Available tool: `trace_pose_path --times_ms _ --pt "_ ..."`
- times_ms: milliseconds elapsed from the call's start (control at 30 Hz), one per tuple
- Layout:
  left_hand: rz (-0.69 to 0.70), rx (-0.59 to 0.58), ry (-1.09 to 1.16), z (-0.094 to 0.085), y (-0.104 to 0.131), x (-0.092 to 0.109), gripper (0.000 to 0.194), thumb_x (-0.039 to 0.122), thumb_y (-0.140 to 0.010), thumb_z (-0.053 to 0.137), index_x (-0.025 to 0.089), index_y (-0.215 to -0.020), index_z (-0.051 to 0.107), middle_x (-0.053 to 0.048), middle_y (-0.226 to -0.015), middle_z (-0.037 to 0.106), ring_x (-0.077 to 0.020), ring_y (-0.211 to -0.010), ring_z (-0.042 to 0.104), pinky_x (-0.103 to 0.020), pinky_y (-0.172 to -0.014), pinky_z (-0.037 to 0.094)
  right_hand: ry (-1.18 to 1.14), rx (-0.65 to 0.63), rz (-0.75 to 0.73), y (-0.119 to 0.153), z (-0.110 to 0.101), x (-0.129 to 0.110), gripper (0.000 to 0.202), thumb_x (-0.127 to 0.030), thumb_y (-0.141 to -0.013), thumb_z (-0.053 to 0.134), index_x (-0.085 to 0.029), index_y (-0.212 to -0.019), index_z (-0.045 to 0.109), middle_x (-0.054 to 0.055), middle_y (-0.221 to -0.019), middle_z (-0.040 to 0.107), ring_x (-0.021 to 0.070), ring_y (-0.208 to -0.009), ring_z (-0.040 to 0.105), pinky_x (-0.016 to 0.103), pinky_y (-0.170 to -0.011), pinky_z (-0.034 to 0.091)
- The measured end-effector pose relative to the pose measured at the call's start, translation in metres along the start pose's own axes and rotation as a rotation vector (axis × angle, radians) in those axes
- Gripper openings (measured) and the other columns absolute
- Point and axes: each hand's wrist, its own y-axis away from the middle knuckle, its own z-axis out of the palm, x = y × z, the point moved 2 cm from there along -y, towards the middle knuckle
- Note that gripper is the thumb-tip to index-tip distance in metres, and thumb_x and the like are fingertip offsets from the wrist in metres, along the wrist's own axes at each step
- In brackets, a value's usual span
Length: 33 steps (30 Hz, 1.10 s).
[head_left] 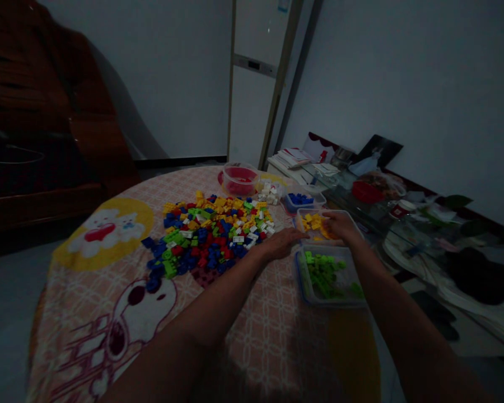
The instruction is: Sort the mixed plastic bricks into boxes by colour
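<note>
My left hand (283, 243) lies low over the tablecloth, fingers stretched out toward the left wall of a clear plastic box of yellow toy bricks (313, 221). Nothing shows in that hand. Over the right part of the same box, my right hand (340, 226) reaches in with its fingers curled down; what they hold, if anything, is hidden. Yellow also shows just beneath its fingers. Nearer me stands a clear box with green bricks (323, 274). To the left spreads a large pile of mixed toy bricks (214, 229) in blue, red, yellow, green and white.
Beyond the hands are a box of blue bricks (300, 198), a heap of white bricks (269, 192) and a round clear tub (241, 179) with red bricks. A cluttered glass-topped cabinet (338, 184) stands on the right. A patterned cloth (273, 330) covers the round table.
</note>
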Motion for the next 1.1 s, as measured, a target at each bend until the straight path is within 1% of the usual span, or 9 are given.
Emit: trace_pose_path --times_ms 133,200,467,600,667,767,867,1000,1100 --pt "0.013 0.013 0.006 -0.001 0.001 0.002 0.063 -0.002 -0.079 0.044 0.019 -0.137 0.055 -0.014 -0.135 0.060 -0.0223 -0.125 0.055 -0.041 -0.108 0.044 -0.193 -0.191 -0.007 0.009 0.030 -0.018 0.048 -0.010 -0.075 0.055 -0.017 -0.120 0.068 0.007 -0.097 0.076 0.0124 -0.073 0.069 0.024 -0.068 0.057" --pt "0.008 0.008 0.003 -0.001 0.002 0.003 0.061 -0.001 -0.080 0.043 0.018 -0.138 0.054 -0.014 -0.135 0.060 -0.0226 -0.125 0.055 -0.041 -0.108 0.044 -0.131 -0.169 -0.017 0.009 0.034 -0.020 0.046 -0.008 -0.072 0.057 -0.019 -0.114 0.071 0.006 -0.099 0.076 0.0132 -0.076 0.069 0.024 -0.069 0.056" --pt "-0.029 -0.028 -0.028 -0.003 0.004 0.006 0.063 0.000 -0.083 0.043 0.024 -0.141 0.050 -0.009 -0.139 0.057 -0.0199 -0.128 0.053 -0.039 -0.110 0.043 0.045 0.008 0.030 0.000 -0.006 -0.003 0.032 -0.009 -0.070 0.058 -0.017 -0.095 0.076 0.005 -0.089 0.076 0.0199 -0.084 0.069 0.031 -0.075 0.057" --pt "-0.026 -0.023 -0.023 0.000 0.003 0.005 0.062 0.001 -0.084 0.044 0.023 -0.141 0.051 -0.010 -0.139 0.058 -0.0196 -0.127 0.054 -0.038 -0.109 0.043 0.064 0.049 -0.013 0.017 -0.009 -0.029 0.031 -0.012 -0.075 0.058 -0.014 -0.100 0.076 0.010 -0.105 0.075 0.0237 -0.098 0.068 0.038 -0.089 0.054" --pt "-0.010 -0.002 -0.013 -0.003 0.002 0.003 0.059 0.002 -0.085 0.044 0.021 -0.140 0.052 -0.011 -0.138 0.059 -0.0195 -0.127 0.055 -0.038 -0.110 0.043 0.032 0.045 -0.145 0.039 0.002 -0.054 0.032 -0.021 -0.080 0.061 -0.016 -0.108 0.075 0.010 -0.110 0.075 0.0233 -0.102 0.068 0.037 -0.093 0.052" --pt "-0.048 0.086 -0.020 -0.026 0.003 -0.004 0.048 0.009 -0.086 0.049 0.018 -0.132 0.061 -0.012 -0.133 0.064 -0.0210 -0.122 0.058 -0.039 -0.109 0.044 -0.081 0.025 -0.358 0.083 0.035 -0.092 0.031 -0.028 -0.085 0.057 -0.016 -0.109 0.074 0.009 -0.106 0.076 0.0224 -0.097 0.069 0.035 -0.090 0.053" --pt "-0.184 0.186 -0.070 -0.067 0.010 -0.010 0.037 0.015 -0.085 0.054 0.018 -0.119 0.070 -0.010 -0.122 0.070 -0.0214 -0.111 0.064 -0.037 -0.103 0.049 -0.129 0.072 -0.510 0.124 0.077 -0.112 0.032 -0.030 -0.091 0.050 -0.018 -0.111 0.072 0.009 -0.105 0.075 0.0217 -0.097 0.069 0.033 -0.087 0.053" --pt "-0.499 0.405 -0.200 -0.123 0.033 -0.018 0.034 0.014 -0.082 0.056 0.017 -0.110 0.074 -0.008 -0.110 0.075 -0.0203 -0.099 0.069 -0.033 -0.095 0.052 0.101 0.073 -0.514 0.148 0.125 -0.100 0.029 -0.023 -0.092 0.047 -0.017 -0.107 0.071 0.012 -0.102 0.072 0.0222 -0.097 0.066 0.034 -0.089 0.051" --pt "-0.665 0.470 -0.280 -0.145 0.051 -0.025 0.032 0.014 -0.081 0.056 0.017 -0.105 0.077 -0.006 -0.105 0.077 -0.0210 -0.097 0.069 -0.031 -0.093 0.052 0.349 0.065 -0.516 0.155 0.145 -0.074 0.029 -0.018 -0.091 0.046 -0.015 -0.109 0.068 0.014 -0.104 0.069 0.0247 -0.102 0.062 0.039 -0.094 0.048"
